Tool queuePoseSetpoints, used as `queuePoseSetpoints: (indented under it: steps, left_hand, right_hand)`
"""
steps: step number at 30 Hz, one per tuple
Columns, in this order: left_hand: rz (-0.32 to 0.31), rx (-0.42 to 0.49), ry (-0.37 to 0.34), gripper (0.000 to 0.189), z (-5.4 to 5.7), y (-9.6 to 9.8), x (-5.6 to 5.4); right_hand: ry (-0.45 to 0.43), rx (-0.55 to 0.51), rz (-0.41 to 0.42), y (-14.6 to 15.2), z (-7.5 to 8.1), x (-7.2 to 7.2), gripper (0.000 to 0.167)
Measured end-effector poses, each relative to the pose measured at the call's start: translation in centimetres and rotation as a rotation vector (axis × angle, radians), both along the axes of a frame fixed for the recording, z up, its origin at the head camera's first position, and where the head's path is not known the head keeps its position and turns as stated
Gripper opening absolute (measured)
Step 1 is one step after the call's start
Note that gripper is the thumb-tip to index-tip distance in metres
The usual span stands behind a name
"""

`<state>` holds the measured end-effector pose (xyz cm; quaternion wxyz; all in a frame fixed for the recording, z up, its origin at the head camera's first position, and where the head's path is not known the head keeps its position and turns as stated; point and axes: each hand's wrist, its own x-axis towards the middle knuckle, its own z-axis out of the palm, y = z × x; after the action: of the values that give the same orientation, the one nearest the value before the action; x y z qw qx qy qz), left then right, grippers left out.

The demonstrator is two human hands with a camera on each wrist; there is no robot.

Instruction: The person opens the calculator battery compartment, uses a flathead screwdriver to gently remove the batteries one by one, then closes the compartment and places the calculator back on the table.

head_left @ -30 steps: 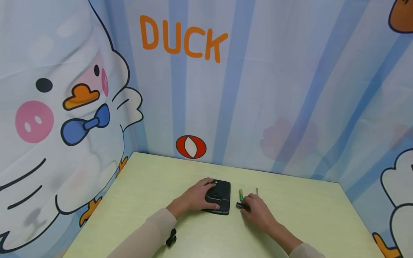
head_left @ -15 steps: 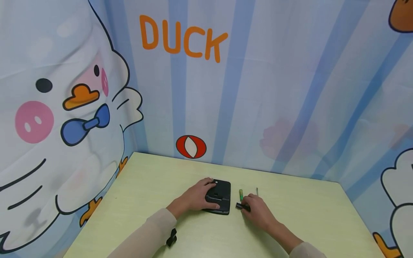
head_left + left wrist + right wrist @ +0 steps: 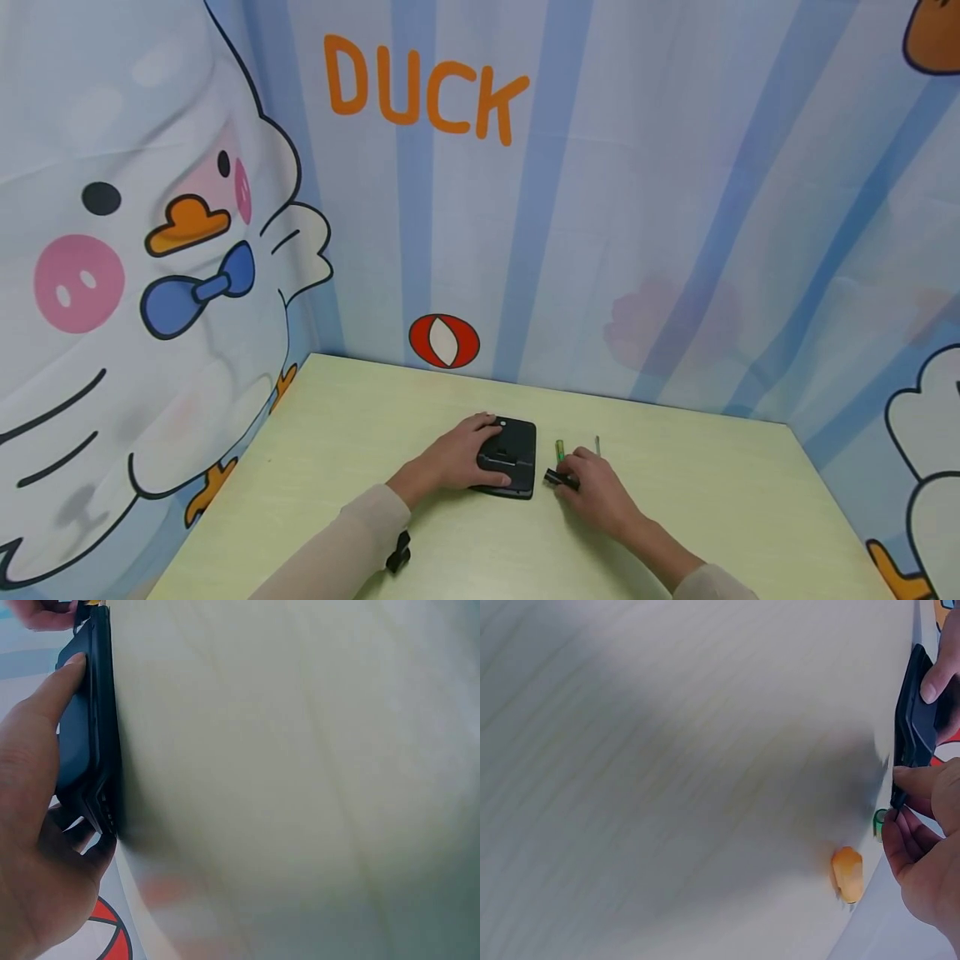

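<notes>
A flat black calculator-shaped device (image 3: 519, 442) lies on the table, its recessed side up. My left hand (image 3: 450, 458) grips it from the left, thumb on the near part and fingers at the far edge. To its right, my right hand (image 3: 600, 492) pinches a small black cover (image 3: 555, 478) between thumb and fingers, just off the device's right edge in the head view. A green battery (image 3: 559, 449) lies just beyond those fingertips. Beside it, partly hidden by the right hand, is a screwdriver with a thin metal shaft (image 3: 597, 445) and an orange handle (image 3: 847, 875).
The pale yellow table (image 3: 337, 500) runs back to a curtain (image 3: 660, 208) printed with ducks and stripes. A small black object (image 3: 399, 553) shows by the left sleeve.
My right hand has shifted slightly left with the small black cover, closer to the device. The left hand and the device have stayed in place.
</notes>
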<state>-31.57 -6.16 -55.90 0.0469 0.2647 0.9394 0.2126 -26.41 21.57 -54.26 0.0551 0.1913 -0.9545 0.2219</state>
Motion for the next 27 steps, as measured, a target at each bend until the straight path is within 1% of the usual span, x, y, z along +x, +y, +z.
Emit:
queuePoseSetpoints:
  steps: [7, 10, 19, 27]
  left_hand:
    - [-0.004, 0.006, 0.003, 0.096, 0.1, -0.1, 0.0]
    - [-0.004, 0.01, 0.0, 0.096, 0.1, 0.0, 0.0]
    - [-0.002, 0.013, -0.006, 0.095, 0.0, -0.1, -0.1]
    - [-0.004, -0.001, 0.0, 0.095, -0.2, -0.1, -0.2]
  right_hand:
    - [0.063, -0.033, 0.039, -0.4, 0.3, -0.2, 0.022]
    - [0.074, -0.041, 0.051, -0.6, 0.5, -0.4, 0.023]
    - [0.047, -0.06, 0.066, -1.7, 1.3, -0.5, 0.022]
    - [0.018, -0.072, 0.09, -2.5, 2.0, -1.0, 0.018]
